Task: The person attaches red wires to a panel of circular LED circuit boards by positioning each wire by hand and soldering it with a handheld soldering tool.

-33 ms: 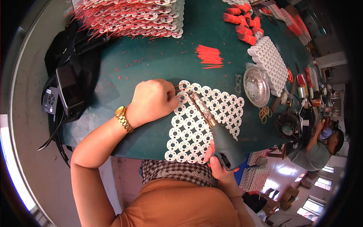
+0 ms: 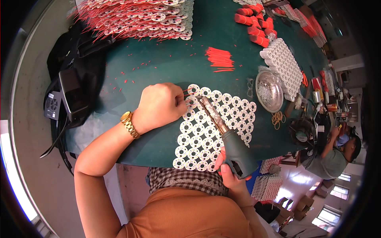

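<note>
Moved since earlier: nothing that can be told; both hands and the tool lie as they did in the earlier frame.
Head view, left hand: left hand (image 2: 160, 106) is curled into a closed grip at the upper left corner of the white panel of ring-shaped discs (image 2: 210, 127); thin red pins show at its fingertips.
Head view, right hand: right hand (image 2: 230, 172) is wrapped in a closed grip around the grey handle of the grey hot-air tool with a metal nozzle (image 2: 224, 133), at the near edge of the dark green desk (image 2: 158, 63).
Tool: its nozzle lies diagonally across the panel, the tip just beside the left hand's fingers.
Panel: lies flat, with its lower corner reaching the near desk edge.
Open room: bare green surface lies between the panel and the stack of panels bristling with red pins (image 2: 139, 18) at the far edge.
Right side: loose bundle of red pins (image 2: 219, 59) and round clear dish (image 2: 269, 90) lie near the panel, apart from it.
Left edge: black bag and black box (image 2: 71, 95) crowd the desk corner.
</note>
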### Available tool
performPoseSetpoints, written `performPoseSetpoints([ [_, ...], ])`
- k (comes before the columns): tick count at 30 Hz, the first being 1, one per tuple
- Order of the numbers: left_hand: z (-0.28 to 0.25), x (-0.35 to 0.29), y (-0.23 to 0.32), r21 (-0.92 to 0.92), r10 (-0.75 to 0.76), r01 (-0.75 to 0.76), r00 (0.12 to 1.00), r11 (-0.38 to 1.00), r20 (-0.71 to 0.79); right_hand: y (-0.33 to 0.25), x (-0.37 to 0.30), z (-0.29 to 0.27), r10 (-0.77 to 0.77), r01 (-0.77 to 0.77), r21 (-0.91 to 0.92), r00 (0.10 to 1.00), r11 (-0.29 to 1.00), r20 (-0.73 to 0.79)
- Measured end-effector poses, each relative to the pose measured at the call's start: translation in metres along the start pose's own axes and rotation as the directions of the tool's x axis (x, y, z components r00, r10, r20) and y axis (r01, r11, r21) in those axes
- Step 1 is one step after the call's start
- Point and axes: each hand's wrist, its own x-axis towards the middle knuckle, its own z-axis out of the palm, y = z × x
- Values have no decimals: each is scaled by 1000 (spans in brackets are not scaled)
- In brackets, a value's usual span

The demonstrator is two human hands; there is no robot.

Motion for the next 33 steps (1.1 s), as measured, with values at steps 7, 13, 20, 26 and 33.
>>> performPoseSetpoints([
  [7,-3,1,0,11,5,-5,999,1000,44,8,-4,-3,6,-9,184,1000,983,15],
  [13,-4,-10,9,68,164,-159,983,985,-78,1,6,-10,19,-21,276,1000,961,9],
  [20,5,-12,7,194,147,-136,988,972,-45,-12,1,-11,202,-148,646,979,749,-9],
  [26,8,-14,7,382,198,-176,980,907,-19,-14,-6,7,282,-160,848,959,504,14],
  [33,14,-11,8,462,271,-212,961,861,-62,-7,-5,15,242,-21,845,962,535,-130],
])
